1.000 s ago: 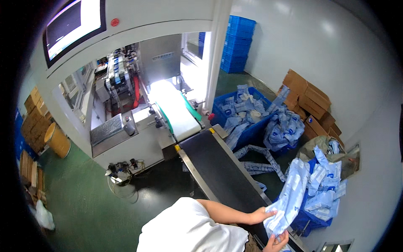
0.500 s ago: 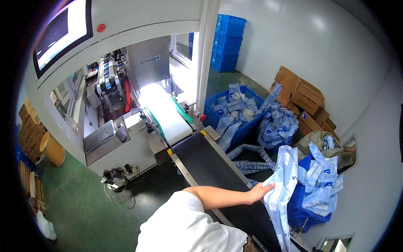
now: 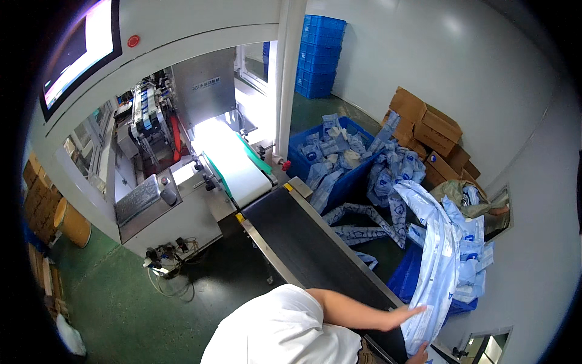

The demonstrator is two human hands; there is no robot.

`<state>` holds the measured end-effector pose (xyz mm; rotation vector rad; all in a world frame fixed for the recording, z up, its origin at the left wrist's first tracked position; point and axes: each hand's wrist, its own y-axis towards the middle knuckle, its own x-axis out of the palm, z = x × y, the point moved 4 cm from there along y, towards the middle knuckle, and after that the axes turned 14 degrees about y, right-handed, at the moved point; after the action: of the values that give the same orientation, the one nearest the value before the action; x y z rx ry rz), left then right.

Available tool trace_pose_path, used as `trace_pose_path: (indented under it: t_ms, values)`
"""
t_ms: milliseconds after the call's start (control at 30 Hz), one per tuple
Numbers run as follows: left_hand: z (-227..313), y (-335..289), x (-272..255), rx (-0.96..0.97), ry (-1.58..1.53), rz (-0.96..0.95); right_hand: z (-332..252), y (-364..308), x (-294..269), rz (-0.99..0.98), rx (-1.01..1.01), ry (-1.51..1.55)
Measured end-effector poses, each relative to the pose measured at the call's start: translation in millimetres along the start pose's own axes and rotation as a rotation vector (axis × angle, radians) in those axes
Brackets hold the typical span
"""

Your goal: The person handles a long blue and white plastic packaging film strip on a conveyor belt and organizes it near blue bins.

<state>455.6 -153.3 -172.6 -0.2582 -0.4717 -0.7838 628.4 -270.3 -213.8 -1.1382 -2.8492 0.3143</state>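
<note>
A long light-blue and white strip of packaging film (image 3: 438, 273) arcs over a blue crate (image 3: 405, 280) at the right and comes down toward the lower edge. My left hand (image 3: 401, 318) reaches across the black conveyor belt (image 3: 303, 242), fingers stretched out and touching the strip's left side. Lower down, my right hand (image 3: 418, 353) grips the strip near its bottom end; only part of that hand shows. Light-blue packets (image 3: 470, 249) are heaped in the crate behind the strip.
A white machine (image 3: 173, 218) with a lit white belt (image 3: 233, 167) feeds the conveyor. Beyond it stand a blue bin (image 3: 327, 182) of packets and stacked blue crates (image 3: 321, 54). Loose film strips (image 3: 357, 233) lie on the floor. Cardboard boxes (image 3: 436, 130) lean by the wall.
The strip's upper part has swung out and away over the crate, into a long arc. My left hand has moved lower and loosened its grip. My right hand has come into view.
</note>
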Motion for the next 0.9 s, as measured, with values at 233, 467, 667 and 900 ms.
trace_pose_path:
  t_ms: [233,467,667,900]
  values:
    - [-21.2,-56.4,3.1,0.300,0.332,-0.268,-10.3,-51.0,22.7,-0.436,-0.375,-0.106]
    - [-31.7,-34.4,-19.3,0.450,0.638,0.050,-33.2,-76.7,90.3,-0.208,0.046,0.385]
    - [-51.6,-29.2,-44.1,0.207,0.179,0.090,-33.8,-98.4,93.5,-0.492,-0.302,-0.038]
    - [29.8,-55.5,-64.4,0.057,0.149,0.256,-72.1,-104.9,47.5,-0.371,-0.894,-0.895]
